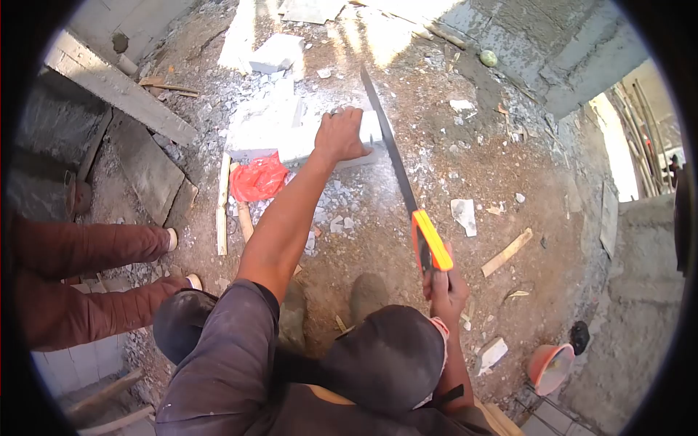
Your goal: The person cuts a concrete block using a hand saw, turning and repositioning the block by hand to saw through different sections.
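My left hand (pixel 342 135) grips the right part of a long white lightweight concrete block (pixel 297 144), with the thumb toward me and the fingers over its top. My right hand (pixel 446 289) is closed around the orange and yellow handle of a handsaw (pixel 392 149). The saw's long dark blade points away from me and lies along the block's right end; whether its teeth are in a cut I cannot tell. A crumpled red plastic bag (pixel 259 177) lies just in front of the block. White dust covers the ground around it.
Another white block (pixel 277 53) lies farther back. Rubble and a wood strip (pixel 507 252) litter the dirt floor. At left stands another person, whose trouser legs (pixel 94 251) show. A reddish bucket (pixel 550 369) is at lower right, near the concrete wall (pixel 640 291).
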### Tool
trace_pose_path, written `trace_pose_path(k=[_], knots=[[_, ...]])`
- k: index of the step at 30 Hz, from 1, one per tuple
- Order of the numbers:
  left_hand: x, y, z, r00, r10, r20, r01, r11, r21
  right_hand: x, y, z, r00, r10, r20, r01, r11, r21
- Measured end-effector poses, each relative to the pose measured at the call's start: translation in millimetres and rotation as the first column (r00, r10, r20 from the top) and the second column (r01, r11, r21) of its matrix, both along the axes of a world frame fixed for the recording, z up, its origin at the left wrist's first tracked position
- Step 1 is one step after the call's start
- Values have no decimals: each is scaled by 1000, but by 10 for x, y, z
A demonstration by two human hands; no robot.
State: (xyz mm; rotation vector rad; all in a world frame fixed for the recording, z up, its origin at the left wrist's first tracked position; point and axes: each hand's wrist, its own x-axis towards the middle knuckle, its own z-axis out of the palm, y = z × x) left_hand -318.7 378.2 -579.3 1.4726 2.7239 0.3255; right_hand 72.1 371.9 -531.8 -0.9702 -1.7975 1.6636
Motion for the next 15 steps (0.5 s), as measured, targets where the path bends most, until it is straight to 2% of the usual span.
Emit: trace_pose_path(k=[2, 4, 7, 9, 10, 11, 12, 15], knots=[[118, -45, -117, 996, 84, -21, -82, 995, 63, -968, 311, 43, 999, 49, -22, -48, 997, 68], [19, -80, -40, 990, 138, 14, -139, 987, 76, -1281, 485, 397, 992, 127, -14, -125, 986, 113], [44, -46, 62, 995, 53, 80, -50, 998, -41, -884, 382, 258, 992, 121, 24, -121, 993, -19], [-58, -15, 55, 995, 65, 70, -65, 998, -3, -174, 129, 15, 995, 94, -11, -94, 996, 4], [-146, 15, 87, 994, 84, 71, -84, 996, -1, 228, -42, -8, 998, 59, -35, -61, 996, -68], [-127, -28, 43, 992, 93, 83, -92, 996, -9, 661, -181, -119, 999, 52, 16, -53, 996, 74], [-172, -5, 27, 992, 66, 107, -65, 998, -13, 982, -259, -93, 987, 87, 137, -139, 884, 446], [-70, -9, -50, 1000, -25, 9, 25, 999, 25, 994, -429, -27, 995, 53, 85, -83, 906, 416]])
